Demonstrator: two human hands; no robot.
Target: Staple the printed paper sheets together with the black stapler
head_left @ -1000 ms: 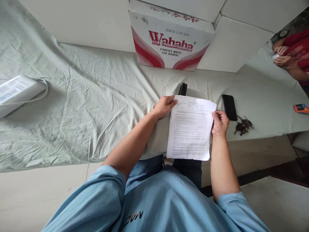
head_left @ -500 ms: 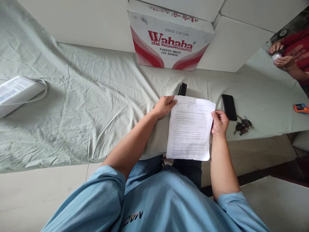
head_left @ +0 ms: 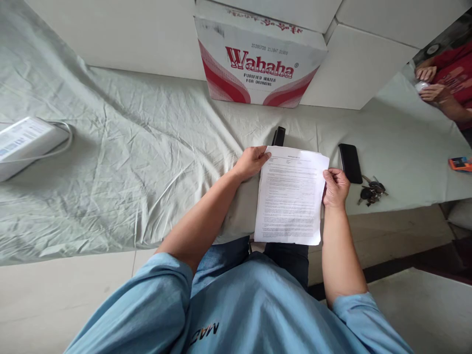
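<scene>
A stack of printed paper sheets (head_left: 291, 201) is held up in front of me, over the near edge of the cloth-covered table. My left hand (head_left: 252, 161) pinches its upper left corner, thumb on top. My right hand (head_left: 336, 188) grips the right edge, thumb on the printed side and fingers behind. Just beyond the top of the sheets lies a black object (head_left: 279, 135), probably a stapler, its lower end hidden by the paper. To the right of my right hand are a black phone (head_left: 350, 163) and a bunch of keys (head_left: 372, 191).
A white carton with red lettering (head_left: 261, 64) stands at the back against white boxes (head_left: 361, 66). On the left is a white box with a cable (head_left: 27, 142). At the far right another person's hands (head_left: 429, 84) hold something small, near an orange and blue item (head_left: 460, 164).
My hands and the sheets stay in place. At the far right, the other person's hands have shifted slightly.
</scene>
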